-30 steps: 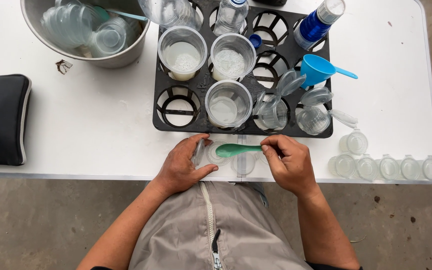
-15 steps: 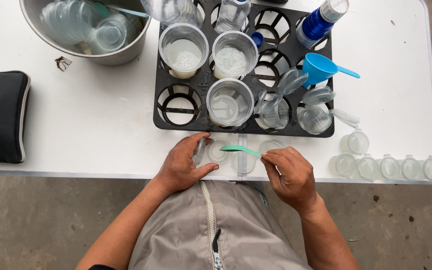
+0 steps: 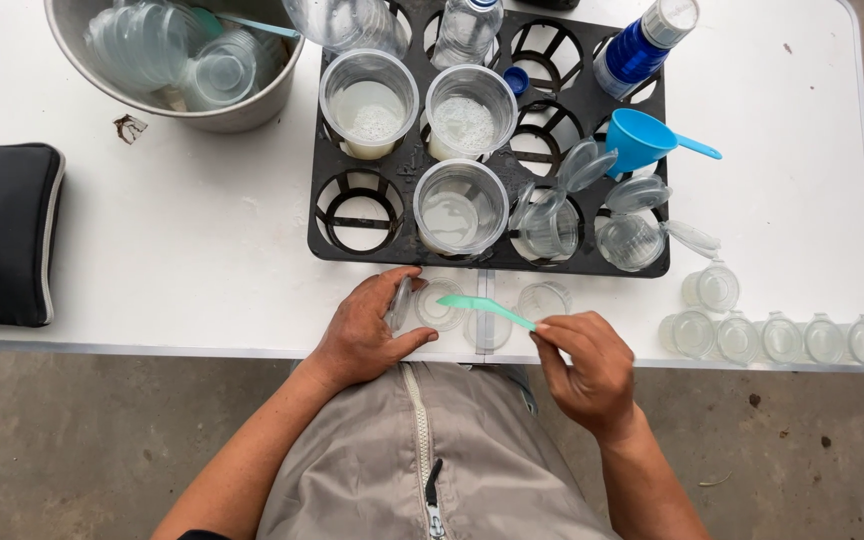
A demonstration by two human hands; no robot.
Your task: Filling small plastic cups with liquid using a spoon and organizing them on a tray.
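Observation:
My left hand [image 3: 367, 330] curls around a small clear plastic cup [image 3: 439, 304] with a hinged lid, resting on the white table [image 3: 182, 250] near its front edge. My right hand [image 3: 587, 372] pinches the handle of a thin green plastic spoon [image 3: 484, 307], whose tip reaches over that small cup. Two more small clear cups [image 3: 544, 298] sit beside it. Just behind stands a black crate tray [image 3: 352, 212] holding large clear cups [image 3: 460, 205], two of them with whitish contents.
A metal bowl [image 3: 242, 110] of clear cups and lids stands at the back left. A black pouch [image 3: 2, 235] lies at the left edge. A blue scoop [image 3: 647, 140], a blue bottle [image 3: 642, 45] and a row of small lidded cups [image 3: 782, 338] are at right.
My right hand has drawn back toward my body and to the right, tilting the green spoon so its tip now points over the small cup. My left hand has stayed on the cup.

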